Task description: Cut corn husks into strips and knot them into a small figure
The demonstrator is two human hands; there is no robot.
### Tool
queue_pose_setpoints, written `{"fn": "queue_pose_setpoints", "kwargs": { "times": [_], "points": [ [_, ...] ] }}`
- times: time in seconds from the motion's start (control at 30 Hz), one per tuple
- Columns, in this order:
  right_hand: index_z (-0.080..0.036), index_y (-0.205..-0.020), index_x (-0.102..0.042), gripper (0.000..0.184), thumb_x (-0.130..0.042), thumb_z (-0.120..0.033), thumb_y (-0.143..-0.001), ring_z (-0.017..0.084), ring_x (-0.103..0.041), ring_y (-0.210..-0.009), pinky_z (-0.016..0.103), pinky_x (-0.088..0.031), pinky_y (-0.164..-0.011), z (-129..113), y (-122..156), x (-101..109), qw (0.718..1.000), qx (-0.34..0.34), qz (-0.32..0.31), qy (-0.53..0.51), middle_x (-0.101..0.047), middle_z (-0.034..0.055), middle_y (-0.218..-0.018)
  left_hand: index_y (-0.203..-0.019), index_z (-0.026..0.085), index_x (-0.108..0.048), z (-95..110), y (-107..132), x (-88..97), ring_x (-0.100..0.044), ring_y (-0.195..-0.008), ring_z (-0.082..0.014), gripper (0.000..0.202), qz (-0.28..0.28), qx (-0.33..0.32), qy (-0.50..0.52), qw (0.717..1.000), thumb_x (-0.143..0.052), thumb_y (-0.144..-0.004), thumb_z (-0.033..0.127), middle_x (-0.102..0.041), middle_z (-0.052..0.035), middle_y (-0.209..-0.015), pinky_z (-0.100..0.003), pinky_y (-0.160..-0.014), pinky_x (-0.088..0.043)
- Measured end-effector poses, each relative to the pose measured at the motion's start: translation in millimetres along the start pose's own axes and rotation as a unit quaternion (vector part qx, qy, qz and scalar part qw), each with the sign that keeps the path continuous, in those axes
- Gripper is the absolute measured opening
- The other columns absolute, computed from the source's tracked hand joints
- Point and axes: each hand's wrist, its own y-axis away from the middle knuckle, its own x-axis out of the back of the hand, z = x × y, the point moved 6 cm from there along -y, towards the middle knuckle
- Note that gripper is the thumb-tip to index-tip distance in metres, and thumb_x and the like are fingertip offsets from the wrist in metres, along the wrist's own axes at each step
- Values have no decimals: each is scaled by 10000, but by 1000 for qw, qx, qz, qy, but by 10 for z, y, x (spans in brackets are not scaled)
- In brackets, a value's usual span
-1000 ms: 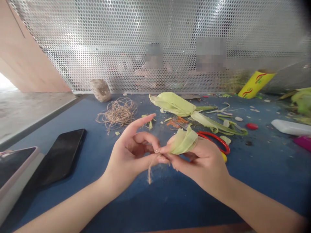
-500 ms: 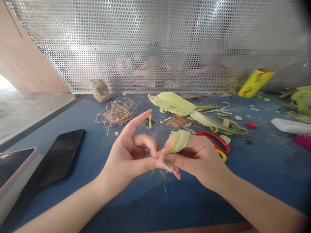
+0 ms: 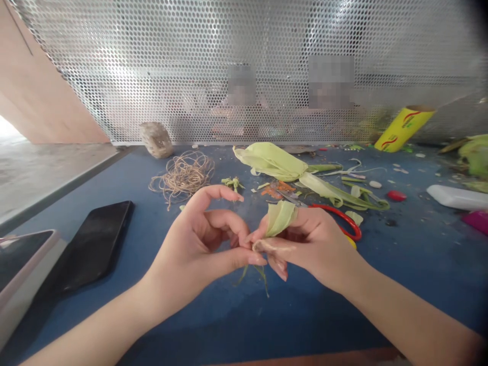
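Note:
A pale green folded piece of corn husk (image 3: 281, 218) sticks up from my right hand (image 3: 316, 244), whose fingers are closed on it. Tan twine (image 3: 265, 246) lies over the right thumb where the fingertips of both hands meet. My left hand (image 3: 202, 249) pinches at that twine with thumb and middle finger, its index finger curved away above. Thin green strips (image 3: 261, 277) hang below the fingertips. Exactly how the twine passes around the husk is hidden by the fingers. Beyond the hands lies a larger husk bundle (image 3: 272, 160), tied into a doll-like shape.
Loose twine (image 3: 185, 173) lies tangled near a jar (image 3: 156, 140). Red-handled scissors (image 3: 343, 218) rest behind my right hand. Two phones, a black one (image 3: 97, 244) and a pink-edged one (image 3: 26, 259), lie left. A yellow tube (image 3: 404, 129) leans against the perforated metal screen (image 3: 183, 51); people sit behind it.
My left index finger has bent down from pointing up. The left thumb has slid right across the twine, which now lies over the right thumb. The husk piece has tilted slightly.

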Motion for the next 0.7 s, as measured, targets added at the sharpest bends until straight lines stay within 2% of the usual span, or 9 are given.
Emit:
{"fn": "queue_pose_setpoints", "kwargs": {
  "times": [0.13,0.27,0.4,0.57,0.63,0.7],
  "points": [
    [-213,-763,-698,88,-658,-141,-731,47,-513,-396,161,-480,-411,15,-4,-1,1000,-16,-14,-7,-590,-48,-538,-924,228,-397,-31,-7,-1,-595,-541,-75,496,-26,19,28,999,-701,-625,-25,-626,81,-594,-177,-550,-507],
    [-196,-789,-686,71,-648,-153,-747,49,-502,-381,159,-458,-392,26,-20,-6,999,-20,-43,-18,-561,-55,-487,-924,217,-404,-58,-25,-14,-592,-535,-66,498,-55,35,58,996,-687,-618,-55,-624,77,-596,-165,-542,-507],
    [-196,-794,-677,106,-615,-115,-765,33,-487,-375,139,-433,-384,30,-23,-9,997,-21,-61,-53,-560,-63,-501,-953,211,-435,-65,-44,-22,-579,-566,-66,466,-79,44,32,995,-681,-640,-32,-600,70,-616,-161,-553,-500],
    [-183,-799,-658,145,-579,-65,-770,28,-482,-366,141,-432,-397,78,-13,2,995,-39,-53,-75,-541,-76,-483,-999,243,-460,21,-16,44,-576,-630,-89,409,-86,-2,-127,988,-670,-699,61,-575,61,-671,-191,-612,-501],
    [-176,-783,-647,130,-579,-66,-771,27,-480,-363,140,-421,-397,105,-16,9,996,-48,-48,-65,-522,-82,-466,-993,255,-473,93,2,75,-592,-672,-106,351,-78,-47,-228,969,-645,-730,97,-573,52,-705,-196,-626,-496],
    [-170,-778,-639,104,-587,-81,-773,27,-478,-361,142,-409,-395,130,-24,18,996,-55,-41,-49,-511,-84,-467,-971,249,-500,160,19,73,-599,-702,-118,271,-76,-96,-336,934,-612,-758,125,-582,34,-751,-198,-624,-487]
  ]
}}
